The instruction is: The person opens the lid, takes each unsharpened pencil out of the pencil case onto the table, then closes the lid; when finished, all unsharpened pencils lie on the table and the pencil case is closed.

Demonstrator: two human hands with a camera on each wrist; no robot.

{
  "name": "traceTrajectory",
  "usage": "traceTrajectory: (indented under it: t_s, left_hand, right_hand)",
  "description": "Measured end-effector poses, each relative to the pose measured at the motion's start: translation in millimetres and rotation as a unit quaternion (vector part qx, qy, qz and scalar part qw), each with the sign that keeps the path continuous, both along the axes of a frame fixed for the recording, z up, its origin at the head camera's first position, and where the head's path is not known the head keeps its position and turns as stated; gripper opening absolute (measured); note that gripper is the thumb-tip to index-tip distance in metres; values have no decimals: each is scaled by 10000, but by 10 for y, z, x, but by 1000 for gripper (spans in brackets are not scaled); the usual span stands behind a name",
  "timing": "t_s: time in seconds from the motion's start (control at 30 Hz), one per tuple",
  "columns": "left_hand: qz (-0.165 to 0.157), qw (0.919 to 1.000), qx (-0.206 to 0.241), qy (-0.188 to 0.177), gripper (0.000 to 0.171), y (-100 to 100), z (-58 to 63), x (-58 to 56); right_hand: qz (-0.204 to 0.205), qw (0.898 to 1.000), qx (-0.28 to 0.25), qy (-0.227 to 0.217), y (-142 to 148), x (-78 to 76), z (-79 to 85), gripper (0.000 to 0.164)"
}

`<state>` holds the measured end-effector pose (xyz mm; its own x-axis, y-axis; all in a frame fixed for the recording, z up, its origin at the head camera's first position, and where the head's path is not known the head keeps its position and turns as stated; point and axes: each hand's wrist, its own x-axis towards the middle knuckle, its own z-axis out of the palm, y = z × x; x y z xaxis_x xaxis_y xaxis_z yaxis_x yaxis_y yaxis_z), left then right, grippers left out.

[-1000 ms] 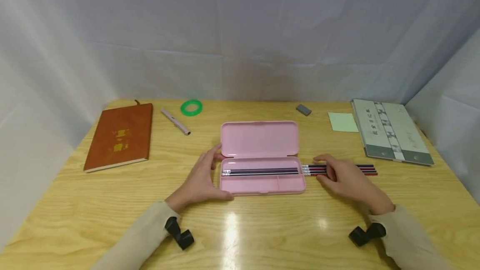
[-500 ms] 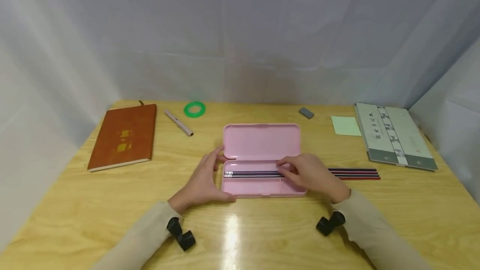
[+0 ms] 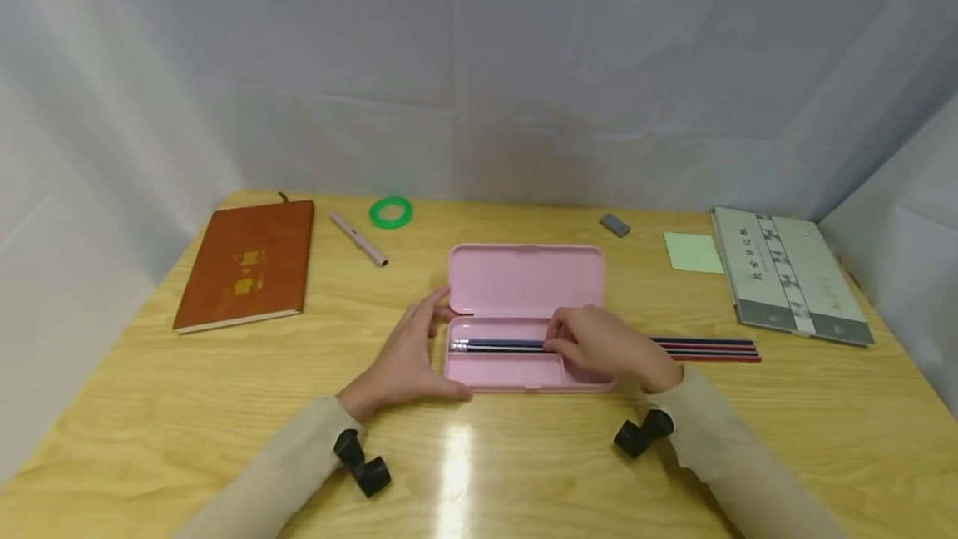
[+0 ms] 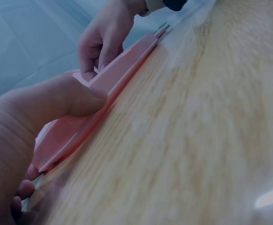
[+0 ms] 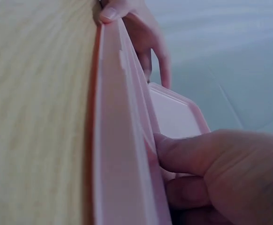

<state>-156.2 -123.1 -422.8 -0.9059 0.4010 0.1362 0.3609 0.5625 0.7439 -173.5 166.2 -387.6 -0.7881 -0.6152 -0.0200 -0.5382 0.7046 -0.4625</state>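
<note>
A pink pencil case (image 3: 503, 371) lies with its lid raised on the wooden table, pencils (image 3: 497, 346) with metal-ringed ends in its rear compartment. My left hand (image 3: 404, 364) holds the case's left end, thumb at the front edge and fingers behind; the left wrist view shows that thumb (image 4: 82, 101) pressing on the rim. My right hand (image 3: 599, 343) reaches into the case from the right, its thumb and index finger pinching at the pencils; their contact is partly hidden. Several dark and red pencils (image 3: 711, 349) lie on the table to the right, their left ends behind that hand.
A brown notebook (image 3: 247, 264), a pale pen (image 3: 359, 238) and a green tape ring (image 3: 391, 213) lie back left. At back right are a grey eraser (image 3: 615, 225), a green sticky note (image 3: 693, 252) and a pale green notebook (image 3: 793, 273). A white curtain (image 3: 524, 65) hangs behind.
My right hand has left the pencils on the table, moved left into the pencil case and brought its fingers to the pencils there. My left hand has stayed on the case.
</note>
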Motion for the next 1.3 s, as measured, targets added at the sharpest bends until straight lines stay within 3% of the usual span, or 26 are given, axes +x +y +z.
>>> traceTrajectory:
  t_s: [0.13, 0.3, 0.47, 0.7, 0.77, 0.93, 1.13, 1.3]
  left_hand:
    - [29, 10000, -4, -40, 133, 9, 5, 5]
    - [64, 10000, -34, 14, 132, 7, -1, 1]
    - [28, 10000, -26, 65, 132, 23, 8, -23]
    - [55, 10000, -4, -15, 132, 16, 20, 9]
    - [58, 10000, -12, -36, 132, 19, 10, 22]
    - [23, 10000, -8, -22, 131, 9, -3, 21]
    - [1, 10000, 61, -10, 131, 13, -4, 3]
    - [15, 10000, 45, -39, 132, 0, 1, 6]
  right_hand:
    - [386, 9988, -61, -300, 16, -83, 42, 9]
    - [550, 9958, -129, -727, 12, -170, 82, 10]
    - [568, 9965, -396, -475, 57, -137, 143, 9]
    - [-151, 9977, -462, 475, 448, 163, 126, 4]
    - [-354, 9953, -517, 732, 638, 268, 83, 1]
    - [-879, 9841, -661, 1395, 1126, 516, -52, 14]
    - [-1146, 9807, -607, 1462, 1595, 738, -131, 18]
    - [-1283, 9836, -380, 1207, 1744, 813, -137, 19]
